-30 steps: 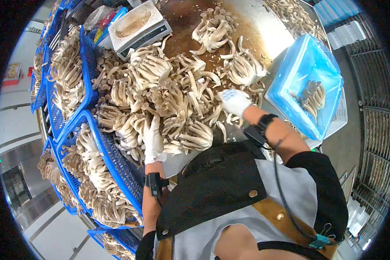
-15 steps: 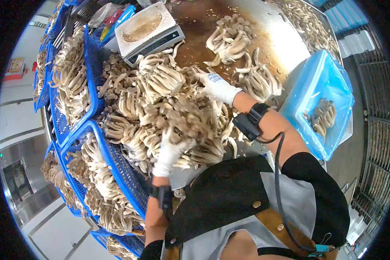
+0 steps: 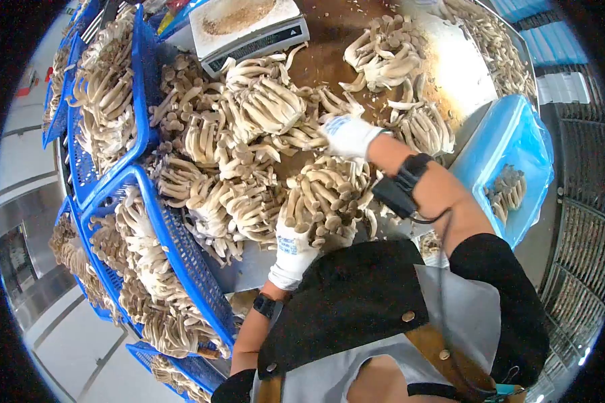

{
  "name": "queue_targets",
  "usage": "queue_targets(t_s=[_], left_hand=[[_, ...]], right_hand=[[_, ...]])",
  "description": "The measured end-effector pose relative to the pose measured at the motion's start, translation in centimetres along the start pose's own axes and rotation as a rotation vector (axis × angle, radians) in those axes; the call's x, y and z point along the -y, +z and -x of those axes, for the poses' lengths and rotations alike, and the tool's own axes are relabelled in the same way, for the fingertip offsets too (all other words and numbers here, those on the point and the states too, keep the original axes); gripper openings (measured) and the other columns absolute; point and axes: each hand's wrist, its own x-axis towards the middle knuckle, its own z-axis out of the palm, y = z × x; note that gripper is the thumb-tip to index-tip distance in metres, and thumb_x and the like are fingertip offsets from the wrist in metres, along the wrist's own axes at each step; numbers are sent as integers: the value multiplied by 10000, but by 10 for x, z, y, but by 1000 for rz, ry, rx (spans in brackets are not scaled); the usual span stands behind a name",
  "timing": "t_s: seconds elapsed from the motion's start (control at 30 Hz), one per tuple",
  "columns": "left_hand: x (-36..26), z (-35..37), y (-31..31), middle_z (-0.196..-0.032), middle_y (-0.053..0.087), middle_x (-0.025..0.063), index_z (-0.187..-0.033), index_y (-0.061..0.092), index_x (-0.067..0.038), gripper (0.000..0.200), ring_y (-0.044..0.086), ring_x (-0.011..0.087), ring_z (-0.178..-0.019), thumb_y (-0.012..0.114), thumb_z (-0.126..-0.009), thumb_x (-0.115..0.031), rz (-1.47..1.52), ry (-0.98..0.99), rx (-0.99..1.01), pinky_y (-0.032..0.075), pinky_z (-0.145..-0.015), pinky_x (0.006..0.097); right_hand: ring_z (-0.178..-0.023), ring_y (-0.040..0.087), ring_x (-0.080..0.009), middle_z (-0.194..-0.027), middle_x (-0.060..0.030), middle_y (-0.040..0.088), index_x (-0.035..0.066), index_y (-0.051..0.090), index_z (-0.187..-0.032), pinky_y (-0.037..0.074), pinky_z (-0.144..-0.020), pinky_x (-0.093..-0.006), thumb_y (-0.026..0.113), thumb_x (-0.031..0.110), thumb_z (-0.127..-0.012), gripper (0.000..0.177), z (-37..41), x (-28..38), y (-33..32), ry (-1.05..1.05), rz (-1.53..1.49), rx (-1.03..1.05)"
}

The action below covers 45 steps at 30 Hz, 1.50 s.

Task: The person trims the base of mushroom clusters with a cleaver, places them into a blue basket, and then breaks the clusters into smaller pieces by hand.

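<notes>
**Gloved hands in the mushroom heap**

The white-gloved fingers of the left hand [image 3: 292, 250] were clamped under a pale, brown-capped mushroom cluster [image 3: 326, 195] at centre frame, cupping its base so the stems stayed bunched. Just above, the right hand [image 3: 348, 134] lay on the loose mushroom pile [image 3: 249, 127]; I couldn't tell whether it gripped. Blue plastic mesh baskets [image 3: 181, 248] stood at the left, and a blue-lined bin [image 3: 517, 134] at the right.

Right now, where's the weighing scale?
Head view, top centre: the scale sits just beyond the mushroom pile, right of a blue crate.
</notes>
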Motion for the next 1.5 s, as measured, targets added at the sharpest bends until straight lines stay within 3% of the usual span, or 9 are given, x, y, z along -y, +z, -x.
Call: queue_targets(t_s=[0.23,0.47,0.67,0.9,1.1,1.23,1.33,1.4,1.5], left_hand=[[-7,4,10,-1140,602,175,-1063,634,-56,390,538,401,-1099,702,-686,-127,-34,39,8,463,-920,484],[5,13,12,-1346,454,274,-1186,581,-14,545,444,437,-1262,706,-662,-97,226,-164,-72,398,-1035,485],[-2,9,2,-1346,458,243,-1168,602,-66,511,437,426,-1272,692,-665,-89,42,-40,-24,415,-1020,488],[4,7,6,-1368,439,236,-1195,581,-39,496,486,403,-1218,670,-707,-65,64,-1,-61,443,-979,448],[7,13,5,-1391,423,238,-1238,555,-45,563,443,408,-1261,684,-691,-87,67,-86,-3,405,-1019,461],[6,12,-13,-1353,462,230,-1263,543,-55,603,441,398,-1253,696,-683,-120,58,-106,216,394,-1032,445],[8,-9,-80,-1257,542,194,-1324,502,-72,616,522,373,-1148,666,-732,-118,93,-26,440,415,-1010,424],[8,-33,-124,-1141,616,179,-1245,589,-59,476,584,348,-1074,648,-776,-118,140,-239,634,468,-932,399],[24,-91,-130,-1186,625,199,-1262,591,-60,464,597,296,-1126,666,-817,-170,-60,-407,322,446,-973,372]], right_hand=[[-1005,625,-386,-1067,-261,636,-15,538,-1162,489,-868,-458,467,172,-882,344,-9,14,6,191,-286,-336],[-968,636,-369,-1006,-236,657,-3,594,-1072,496,-848,-447,617,244,-835,343,-51,17,20,426,-351,-369],[-937,656,-360,-991,-226,673,5,667,-1008,515,-834,-436,508,155,-830,282,-24,-19,12,178,-110,-198],[-1083,574,-363,-1151,-215,599,8,546,-1200,459,-928,-406,605,162,-810,424,-17,-22,36,12,-275,-418],[-995,613,-382,-1060,-248,628,31,602,-1086,481,-863,-445,604,175,-823,300,-51,1,36,332,-406,-515],[-969,617,-397,-990,-232,659,23,619,-1075,490,-837,-436,628,162,-815,295,-49,-10,24,258,-600,-507],[-875,630,-219,-959,-163,683,-40,606,-1107,489,-797,-332,593,59,-841,284,-54,-20,9,183,-783,-475],[-846,594,-123,-938,-116,687,-52,611,-1106,476,-777,-274,547,-25,-843,271,-76,-38,12,111,-987,-542],[-853,605,-153,-951,-123,680,-5,613,-1127,475,-785,-307,539,53,-877,267,-66,-30,-33,28,-821,-541]])
